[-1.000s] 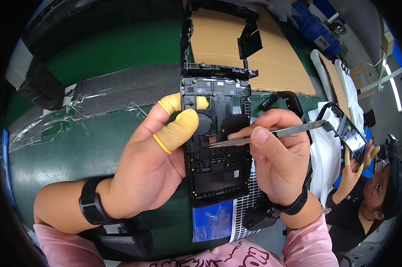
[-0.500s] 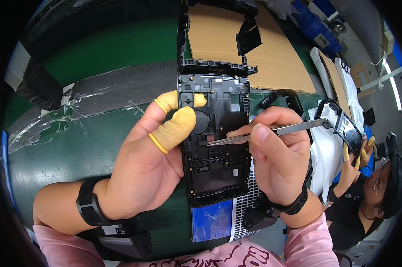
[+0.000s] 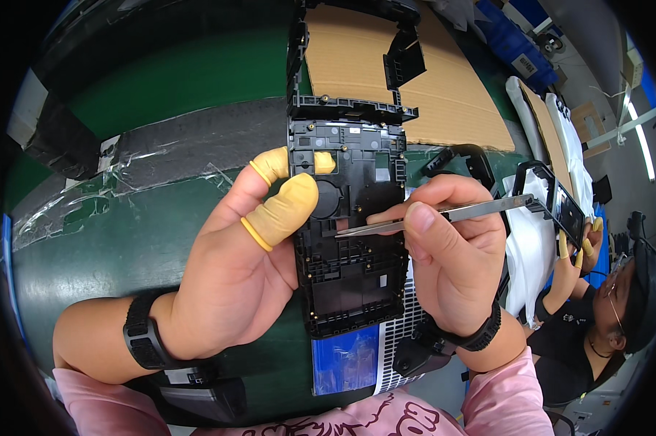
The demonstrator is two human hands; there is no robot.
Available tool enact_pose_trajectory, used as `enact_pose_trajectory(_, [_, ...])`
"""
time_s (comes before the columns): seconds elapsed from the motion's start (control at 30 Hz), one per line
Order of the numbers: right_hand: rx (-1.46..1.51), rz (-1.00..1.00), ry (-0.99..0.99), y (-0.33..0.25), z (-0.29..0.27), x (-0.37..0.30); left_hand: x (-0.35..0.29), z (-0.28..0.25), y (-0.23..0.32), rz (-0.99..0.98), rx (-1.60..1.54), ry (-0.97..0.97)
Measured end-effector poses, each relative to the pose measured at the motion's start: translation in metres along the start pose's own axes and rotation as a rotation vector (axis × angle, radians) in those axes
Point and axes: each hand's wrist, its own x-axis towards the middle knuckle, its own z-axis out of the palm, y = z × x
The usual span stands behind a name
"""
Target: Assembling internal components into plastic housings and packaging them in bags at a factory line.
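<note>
Barely anything has moved since a second ago: our black plastic frame (image 3: 375, 200) and steel tweezers (image 3: 488, 208) have just drifted a touch left and up in view. Our left hand (image 3: 233, 254) clamps the frame's left edge, thumb in front, finger behind showing through a window. Our right hand (image 3: 459, 254) pinches the tweezers, tips over the frame's middle, below a round recess; we can't tell if they're touching. All of it's held up over the green tabletop (image 3: 110, 254), with flat brown cardboard (image 3: 444, 94) beyond.

Tips, fwiw: we'd keep the left grip snug but gentle, since those thin rails probably flex, and brace the right fingers on the frame so the points don't skid or scratch.

Materials-wise, the frame's moulded plastic, packed with ribs and brass-coloured inserts (image 3: 344, 148), with an open rectangular loop up top. Tweezers are slim, tapered metal. Yellow finger cots (image 3: 284, 211) look wrinkly and rubbery, with rolled rims.
</note>
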Motion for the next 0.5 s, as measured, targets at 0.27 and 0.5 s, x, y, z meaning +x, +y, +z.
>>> enact_pose_trajectory(0.27, [-0.075, -0.029, 0.029, 0.0021, -0.0009, -0.0006, 0.0006, -0.0005, 0.0000, 0.003, 0.010, -0.006])
enact_pose_trajectory(0.5, [0.054, 0.059, 0.070, -0.0009, -0.0027, 0.0023, 0.0075, -0.0016, -0.0006, 0.040, -0.023, 0.059])
